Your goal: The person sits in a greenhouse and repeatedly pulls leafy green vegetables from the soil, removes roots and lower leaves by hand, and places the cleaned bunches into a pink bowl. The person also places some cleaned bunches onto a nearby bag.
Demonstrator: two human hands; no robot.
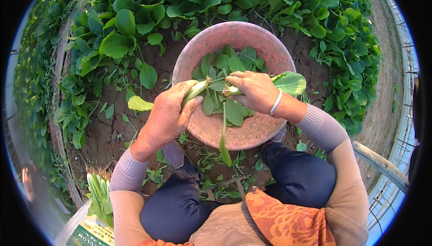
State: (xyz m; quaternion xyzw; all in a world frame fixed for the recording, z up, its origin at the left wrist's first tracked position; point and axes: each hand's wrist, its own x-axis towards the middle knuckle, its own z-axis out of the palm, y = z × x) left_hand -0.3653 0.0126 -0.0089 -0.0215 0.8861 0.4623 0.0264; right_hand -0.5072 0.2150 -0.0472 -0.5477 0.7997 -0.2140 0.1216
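Over a worn pink plastic basin (236,141), both hands hold leafy green vegetable plants by their pale stems. My left hand (172,112) is closed round one plant (196,90), its cut root end pointing right and a yellowish leaf sticking out to the left. My right hand (254,89), with a silver bangle on the wrist, grips another plant (234,90), whose root end points left and whose broad leaf lies beyond the wrist. A long stem with a narrow leaf (224,148) hangs down between the hands over the basin's near rim. Loose green leaves (235,111) lie inside the basin.
Dense leafy plants (125,23) grow around the basin's far side and flanks. Dark cracked soil (108,126) bears scattered leaves. At lower left, a bundle of harvested greens (101,195) lies on a printed bag (91,234). A wooden pole (379,163) is at right.
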